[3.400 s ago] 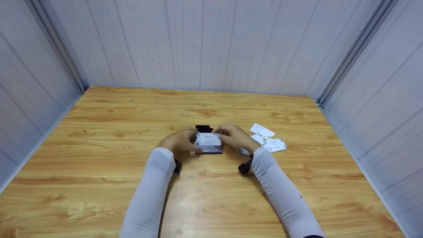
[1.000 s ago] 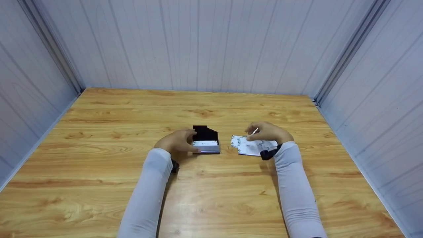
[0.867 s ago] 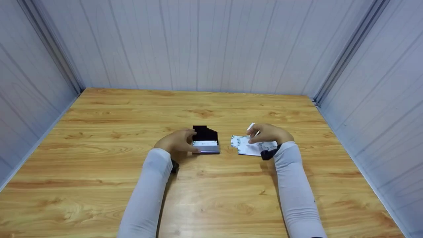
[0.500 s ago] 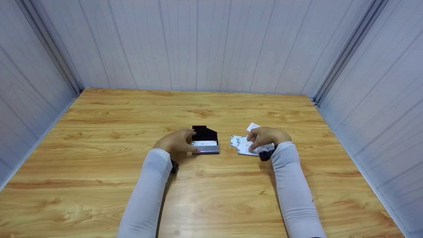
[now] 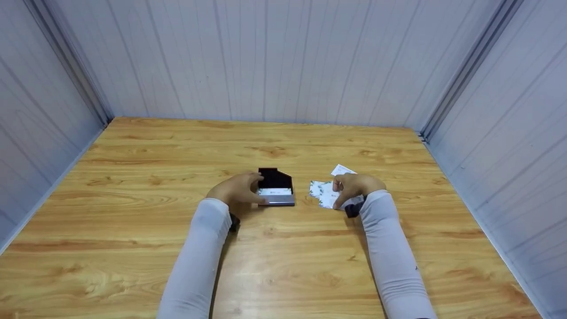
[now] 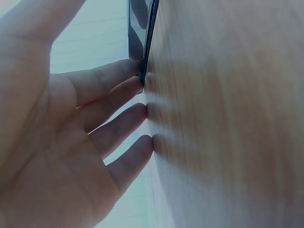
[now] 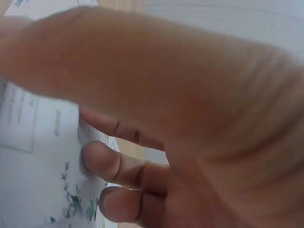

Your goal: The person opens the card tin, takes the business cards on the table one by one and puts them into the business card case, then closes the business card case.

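In the head view, my left hand (image 5: 236, 188) holds the left side of an open business card case (image 5: 275, 179), black inside with a silvery front. Its thumb lies at the front corner and its fingers at the left edge; the left wrist view shows fingertips against the case (image 6: 137, 45) and the tabletop. A white card (image 5: 274, 192) lies in the case. My right hand (image 5: 354, 186) pinches a white business card (image 5: 328, 195) with green leaf print, at the pile to the right. In the right wrist view, the card (image 7: 40, 166) lies between thumb and fingers.
Another card (image 5: 315, 188) sticks out at the pile's left, and one more card (image 5: 342, 169) lies behind the right hand. All rest on a wood-grain table (image 5: 266, 261), with pale panel walls (image 5: 266, 62) at the back and sides.
The right hand has gone from the case to the card pile, let a loose card drop behind it, then lowered its thumb and fingers onto a leaf-printed card. The left hand stays at the case.
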{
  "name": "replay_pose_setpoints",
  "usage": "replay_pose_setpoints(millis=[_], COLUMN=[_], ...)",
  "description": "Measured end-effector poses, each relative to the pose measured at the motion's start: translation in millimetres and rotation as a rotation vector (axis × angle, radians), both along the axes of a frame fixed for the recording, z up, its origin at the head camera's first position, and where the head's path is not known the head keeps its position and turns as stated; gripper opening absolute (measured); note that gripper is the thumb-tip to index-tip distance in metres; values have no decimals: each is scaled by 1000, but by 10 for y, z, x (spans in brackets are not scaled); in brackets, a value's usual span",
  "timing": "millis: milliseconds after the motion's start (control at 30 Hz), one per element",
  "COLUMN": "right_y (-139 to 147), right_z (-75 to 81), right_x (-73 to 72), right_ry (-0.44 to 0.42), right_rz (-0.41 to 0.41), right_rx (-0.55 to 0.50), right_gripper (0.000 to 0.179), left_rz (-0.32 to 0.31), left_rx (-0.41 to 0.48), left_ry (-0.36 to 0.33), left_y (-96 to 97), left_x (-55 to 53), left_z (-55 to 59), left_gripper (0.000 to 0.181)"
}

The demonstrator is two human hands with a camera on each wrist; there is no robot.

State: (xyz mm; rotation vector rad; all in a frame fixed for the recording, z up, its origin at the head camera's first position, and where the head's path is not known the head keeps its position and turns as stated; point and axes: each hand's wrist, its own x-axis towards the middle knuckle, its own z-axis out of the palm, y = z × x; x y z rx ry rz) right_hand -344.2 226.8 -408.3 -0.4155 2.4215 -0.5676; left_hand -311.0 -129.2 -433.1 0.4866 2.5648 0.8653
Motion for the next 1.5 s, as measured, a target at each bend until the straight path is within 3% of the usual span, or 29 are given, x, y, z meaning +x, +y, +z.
replay_pose_setpoints(millis=[267,633,800,1067,1300,1500], right_y=[18,112,171,219,180,122], right_z=[3,89,124,176,159,142], right_x=[-6,-6,3,7,-6,-31], right_ry=[9,108,130,69,129,238], right_rz=[-14,27,56,-23,-16,-11], right_rx=[-61,-85,-90,-177,-178,-273], right_gripper=[42,20,26,34,38,35], left_rz=[-5,7,1,-3,-2,9], left_rx=[-2,-4,-6,-18,-21,-16], left_ry=[-8,-21,-16,-1,-8,-13], left_y=[-2,3,6,9,7,6], left_x=[-4,-10,-11,-15,-14,-20], left_z=[-14,-12,-10,-11,-30,-30], left_gripper=[90,91,91,90,91,91])
